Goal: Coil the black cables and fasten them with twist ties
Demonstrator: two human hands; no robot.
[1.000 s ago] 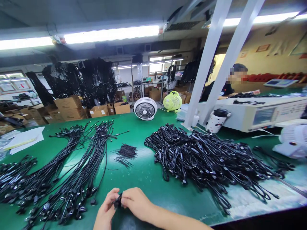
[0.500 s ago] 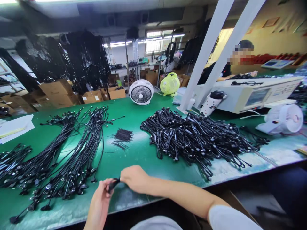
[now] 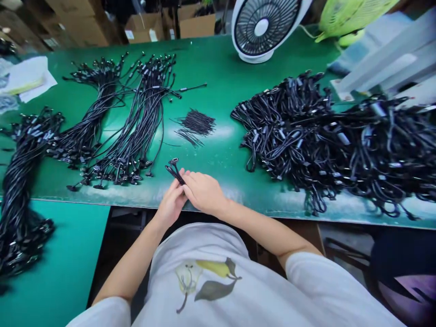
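Observation:
A folded black cable with a small connector at its end sticks up from between my two hands, close to the table's front edge. My left hand is closed around its lower part. From the right, my right hand presses against the same cable, fingers closed and partly hidden behind its own back. Beyond them lies a small pile of thin black ties. Long straight black cables are spread in bunches to the left. A big heap of folded black cables lies on the right.
The green table runs across the view. A white fan stands at the back, beside a yellow-green fan. White posts rise at the right. Another cable bundle hangs over the left side. Papers lie at far left.
My view has tilted downward. My hands have come together around the cable, which now shows as a folded bundle pointing up; before, they were slightly apart with it stretched between them.

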